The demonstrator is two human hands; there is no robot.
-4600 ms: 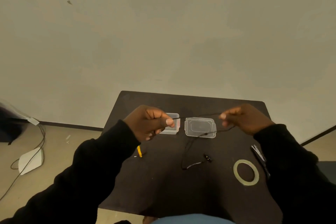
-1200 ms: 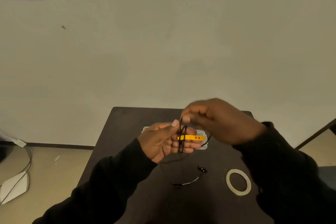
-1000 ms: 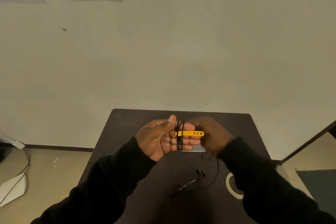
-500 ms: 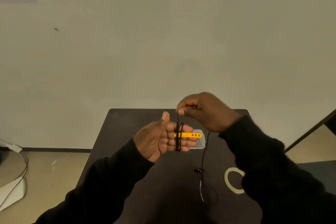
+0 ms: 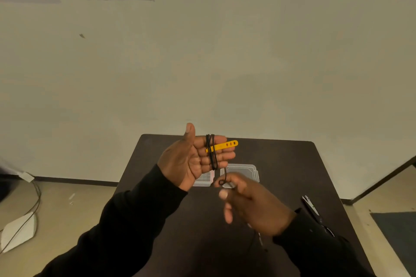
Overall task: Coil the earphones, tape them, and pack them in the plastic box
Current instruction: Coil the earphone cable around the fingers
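Left hand (image 5: 191, 159) held flat and open, earphone cord (image 5: 211, 153) looped round its fingers (image 5: 221, 155), right hand (image 5: 254, 207) below — fingers pinching the cord's loose end.

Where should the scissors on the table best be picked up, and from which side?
Probably by the dark handle end nearest the person, reaching from above: the scissors lie flat along the table's right edge, pale blades pointing away. The right hand is closest, but holds the cord.
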